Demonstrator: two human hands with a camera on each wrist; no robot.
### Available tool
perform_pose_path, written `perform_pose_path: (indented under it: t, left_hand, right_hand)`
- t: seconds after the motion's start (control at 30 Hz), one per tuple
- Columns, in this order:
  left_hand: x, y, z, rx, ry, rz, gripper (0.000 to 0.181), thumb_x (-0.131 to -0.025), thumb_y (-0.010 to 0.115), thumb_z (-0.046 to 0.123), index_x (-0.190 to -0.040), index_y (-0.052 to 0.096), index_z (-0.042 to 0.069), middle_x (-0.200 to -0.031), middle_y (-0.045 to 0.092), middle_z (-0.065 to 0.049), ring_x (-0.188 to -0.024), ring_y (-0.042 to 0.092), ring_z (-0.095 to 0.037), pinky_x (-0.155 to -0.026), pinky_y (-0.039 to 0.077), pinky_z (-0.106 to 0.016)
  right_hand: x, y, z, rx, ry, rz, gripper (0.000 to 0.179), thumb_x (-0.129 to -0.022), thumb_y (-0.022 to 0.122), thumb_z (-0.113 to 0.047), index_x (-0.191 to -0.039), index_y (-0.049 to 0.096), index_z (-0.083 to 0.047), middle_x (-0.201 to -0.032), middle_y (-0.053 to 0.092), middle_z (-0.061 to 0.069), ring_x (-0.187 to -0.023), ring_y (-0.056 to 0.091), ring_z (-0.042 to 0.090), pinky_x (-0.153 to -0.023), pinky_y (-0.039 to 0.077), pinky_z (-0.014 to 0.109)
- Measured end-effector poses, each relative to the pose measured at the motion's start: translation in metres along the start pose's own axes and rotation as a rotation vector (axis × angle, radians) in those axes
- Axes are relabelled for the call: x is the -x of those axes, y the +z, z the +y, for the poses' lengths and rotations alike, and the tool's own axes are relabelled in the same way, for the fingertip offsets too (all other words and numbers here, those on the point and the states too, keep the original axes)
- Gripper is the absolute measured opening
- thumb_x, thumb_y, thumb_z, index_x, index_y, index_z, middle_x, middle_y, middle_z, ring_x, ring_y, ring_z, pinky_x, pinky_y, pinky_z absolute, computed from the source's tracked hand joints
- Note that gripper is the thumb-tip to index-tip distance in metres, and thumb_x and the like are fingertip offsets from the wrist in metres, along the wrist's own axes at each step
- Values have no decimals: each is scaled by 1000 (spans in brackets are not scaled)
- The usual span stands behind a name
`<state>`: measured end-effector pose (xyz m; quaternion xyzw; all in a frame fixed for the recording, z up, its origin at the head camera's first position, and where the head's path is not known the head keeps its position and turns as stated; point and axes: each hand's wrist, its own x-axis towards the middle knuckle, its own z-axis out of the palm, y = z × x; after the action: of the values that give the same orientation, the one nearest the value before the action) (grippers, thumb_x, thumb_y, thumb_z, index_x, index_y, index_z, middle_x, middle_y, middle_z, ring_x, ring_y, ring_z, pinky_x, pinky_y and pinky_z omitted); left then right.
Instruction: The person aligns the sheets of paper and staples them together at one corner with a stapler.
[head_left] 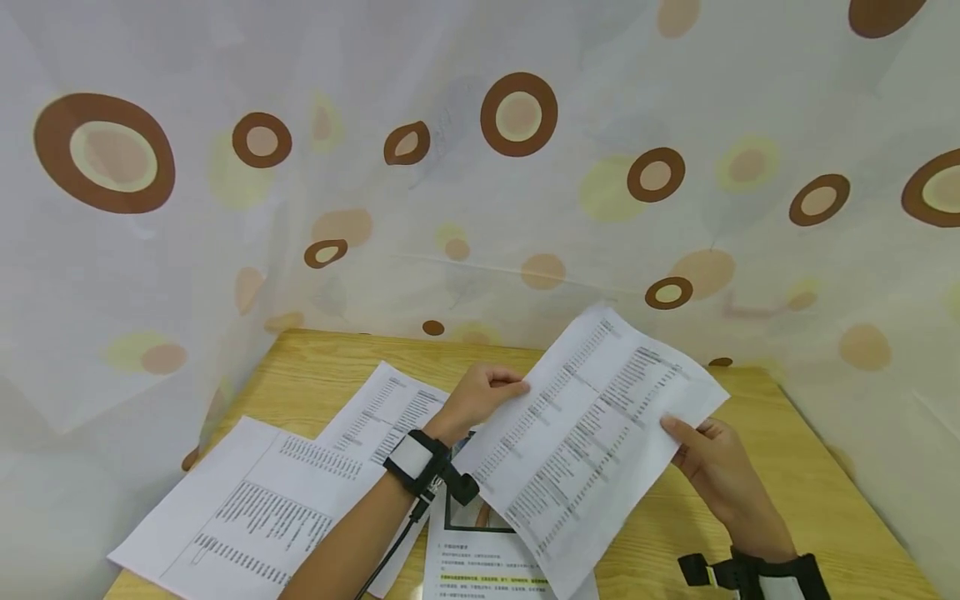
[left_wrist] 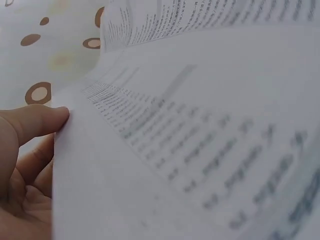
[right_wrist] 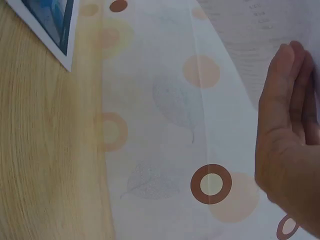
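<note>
A printed sheet of paper (head_left: 592, 442), covered in columns of small text, is held up tilted above the table. My left hand (head_left: 483, 396) pinches its left edge, the thumb lying on the printed face in the left wrist view. At the opposite edge my right hand (head_left: 720, 475) grips the sheet with the thumb in front and the fingers behind. From the right wrist, the fingers (right_wrist: 282, 95) show against the back of the paper. Below the raised sheet lies another page (head_left: 487, 567) with a picture and a yellow highlighted line, partly covered.
Two more printed sheets lie to the left, a front one (head_left: 247, 508) overlapping a rear one (head_left: 382, 408). All rest on a wooden table (head_left: 810, 500). A white curtain-like sheet with brown rings (head_left: 450, 208) surrounds the table's back and sides.
</note>
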<state>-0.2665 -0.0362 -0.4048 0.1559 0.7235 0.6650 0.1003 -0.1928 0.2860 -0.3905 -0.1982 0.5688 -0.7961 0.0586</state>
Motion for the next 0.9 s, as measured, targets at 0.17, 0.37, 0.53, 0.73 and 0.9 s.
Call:
perform_pose_path:
  t: [0.17, 0.37, 0.53, 0.73, 0.9]
  left_hand:
    - [10, -7, -4, -5, 18, -10, 24, -97, 67, 16, -115, 72, 0, -97, 73, -9, -80, 70, -20, -71, 56, -31]
    - [22, -16, -5, -69, -6, 45, 23, -96, 68, 17, -110, 73, 0, -96, 72, -7, -83, 67, -18, -75, 53, -32]
    - [34, -19, -8, -189, -6, 67, 20, -94, 70, 19, -103, 76, 3, -90, 72, -3, -80, 67, -16, -75, 54, -37]
    - [51, -22, -8, -304, 46, 62, 16, -94, 70, 18, -96, 78, 5, -86, 72, 0, -75, 65, -13, -68, 52, -30]
    - [60, -25, -4, -374, 88, 43, 18, -95, 68, 18, -82, 78, 10, -75, 69, 4, -66, 62, -13, -62, 48, -27]
  right_hand:
    - [-4, 3, 1, 156, 131, 191, 23, -102, 55, -3, -109, 75, -12, -104, 74, 3, -90, 72, 20, -75, 56, 30]
    - [-10, 6, 2, 312, 185, 333, 12, -97, 67, -12, -103, 76, -14, -96, 74, -1, -84, 72, 17, -72, 56, 28]
    - [-14, 7, 4, 403, 228, 385, 23, -95, 71, -18, -113, 72, -4, -93, 74, -5, -82, 72, 15, -72, 56, 27]
    - [-18, 11, 7, 487, 254, 377, 50, -94, 72, -24, -127, 59, 11, -93, 73, -8, -82, 72, 14, -73, 56, 27]
    - [-22, 14, 8, 545, 287, 360, 58, -94, 71, -26, -131, 54, 16, -96, 73, -3, -83, 72, 16, -74, 56, 28]
